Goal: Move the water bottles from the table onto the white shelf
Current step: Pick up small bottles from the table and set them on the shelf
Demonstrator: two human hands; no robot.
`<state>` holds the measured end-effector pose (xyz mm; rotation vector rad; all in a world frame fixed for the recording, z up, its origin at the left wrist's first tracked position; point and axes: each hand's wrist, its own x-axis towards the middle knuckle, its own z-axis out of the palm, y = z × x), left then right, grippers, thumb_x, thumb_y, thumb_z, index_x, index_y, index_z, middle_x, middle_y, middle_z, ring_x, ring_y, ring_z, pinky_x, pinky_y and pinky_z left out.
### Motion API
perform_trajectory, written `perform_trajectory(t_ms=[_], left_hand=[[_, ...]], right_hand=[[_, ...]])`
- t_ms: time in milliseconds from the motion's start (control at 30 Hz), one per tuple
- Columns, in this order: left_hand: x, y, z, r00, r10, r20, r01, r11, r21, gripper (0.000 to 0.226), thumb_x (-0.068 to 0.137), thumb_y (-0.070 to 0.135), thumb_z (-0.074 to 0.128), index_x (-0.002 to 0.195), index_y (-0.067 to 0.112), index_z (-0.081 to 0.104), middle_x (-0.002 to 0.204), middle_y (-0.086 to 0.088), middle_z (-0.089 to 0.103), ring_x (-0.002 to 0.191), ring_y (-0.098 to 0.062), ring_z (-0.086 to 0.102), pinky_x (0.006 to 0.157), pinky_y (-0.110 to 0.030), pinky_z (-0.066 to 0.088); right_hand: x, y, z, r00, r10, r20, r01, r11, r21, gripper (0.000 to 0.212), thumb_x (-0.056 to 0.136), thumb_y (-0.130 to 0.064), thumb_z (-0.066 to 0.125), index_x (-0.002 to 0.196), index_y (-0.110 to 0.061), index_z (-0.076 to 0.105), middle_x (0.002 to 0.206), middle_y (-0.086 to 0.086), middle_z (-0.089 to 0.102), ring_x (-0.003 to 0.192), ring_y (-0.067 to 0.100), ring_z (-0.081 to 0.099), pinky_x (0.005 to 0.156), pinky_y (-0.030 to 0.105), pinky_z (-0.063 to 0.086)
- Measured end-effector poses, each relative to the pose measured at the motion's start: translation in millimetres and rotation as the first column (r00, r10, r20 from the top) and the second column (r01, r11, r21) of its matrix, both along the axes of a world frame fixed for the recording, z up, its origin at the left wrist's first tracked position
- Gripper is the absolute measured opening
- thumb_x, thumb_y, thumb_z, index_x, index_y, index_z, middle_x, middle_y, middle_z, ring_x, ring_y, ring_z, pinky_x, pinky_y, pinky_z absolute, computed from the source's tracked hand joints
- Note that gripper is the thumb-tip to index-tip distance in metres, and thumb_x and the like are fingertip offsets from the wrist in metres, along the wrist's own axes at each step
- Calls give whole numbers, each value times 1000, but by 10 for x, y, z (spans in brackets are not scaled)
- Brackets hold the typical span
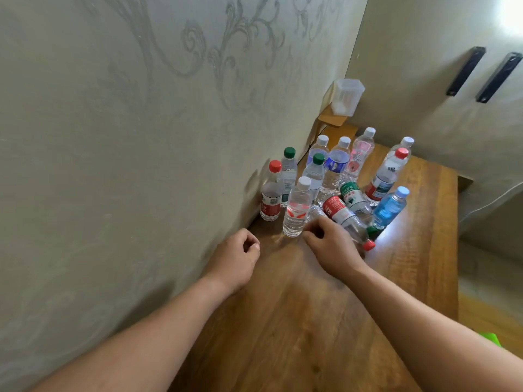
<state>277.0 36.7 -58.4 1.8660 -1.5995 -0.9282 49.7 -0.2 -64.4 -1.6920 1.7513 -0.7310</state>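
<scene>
Several water bottles stand and lie on the wooden table [311, 321] by the wall. A clear white-capped bottle with a red label [297, 210] stands nearest. Behind my right hand a red-labelled, red-capped bottle [339, 212] lies on its side, and a green-labelled one [352, 195] lies beside it. A blue bottle [390, 206] stands to the right. My right hand [334, 246] hovers with bent fingers just right of the white-capped bottle's base, gripping nothing that I can see. My left hand [237, 256] is loosely curled and empty, near the wall. No white shelf is in view.
The patterned wall [127, 137] runs close along the table's left side. A clear plastic container [348, 97] sits on a small wooden ledge beyond the bottles. Two black brackets [465, 70] hang on the right wall. The table's right edge [455, 250] drops to the floor.
</scene>
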Motion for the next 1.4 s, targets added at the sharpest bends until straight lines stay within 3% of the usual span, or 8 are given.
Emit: perform_trajectory(t_ms=[133,233,333,500,633,1167,1400], left_hand=[[-58,-156,-142,1000,9,27,-10,999,37,10,104,24,60,96,23,66,79,6,66,65,-7,55,53,-19,38],[-85,-243,-204,999,17,44,-19,999,48,10,104,25,59,98,22,67,79,7,66,66,-7,55,54,-22,38],[-118,-345,-258,999,22,39,-24,998,52,10,104,25,59,97,22,67,78,8,64,69,-13,57,58,-26,41],[-207,-493,-278,1000,14,18,-15,998,58,11,104,25,58,97,24,65,74,9,62,63,-11,54,55,-28,37],[-282,-570,-282,1000,-8,26,7,999,48,11,105,28,57,100,25,66,76,10,63,64,-9,55,54,-27,37],[-403,-624,-395,999,-46,4,46,997,60,11,105,30,57,102,27,68,87,10,68,76,-12,64,62,-29,43],[-405,-561,-379,998,-56,5,56,996,65,12,106,30,57,100,28,66,78,10,64,66,-9,57,55,-28,37]], right_hand=[[-108,-332,-60,999,-29,-24,29,1000,-1,4,98,-22,72,99,-24,68,95,-9,71,89,10,67,83,36,58],[-122,-519,-115,998,-40,-39,39,999,-11,10,97,-24,72,104,-22,66,97,-8,68,92,14,66,81,35,57],[-112,-668,-171,997,-69,-39,69,997,-21,29,92,-29,76,113,-21,59,106,-4,61,98,19,62,83,34,53],[-80,-848,-195,996,-92,-13,92,996,-5,75,84,-27,86,146,-15,46,132,1,55,123,20,56,109,44,52],[-63,-919,-229,997,-79,-22,80,997,22,91,81,-25,87,157,-17,38,149,4,49,138,21,50,118,47,47],[-15,-1142,-383,994,-37,-99,36,999,-13,87,81,-50,86,153,-24,44,145,3,50,136,22,49,116,48,46],[19,-1145,-379,996,-11,-86,9,999,-33,76,86,-48,84,149,-25,49,144,0,59,133,21,56,108,43,50]])
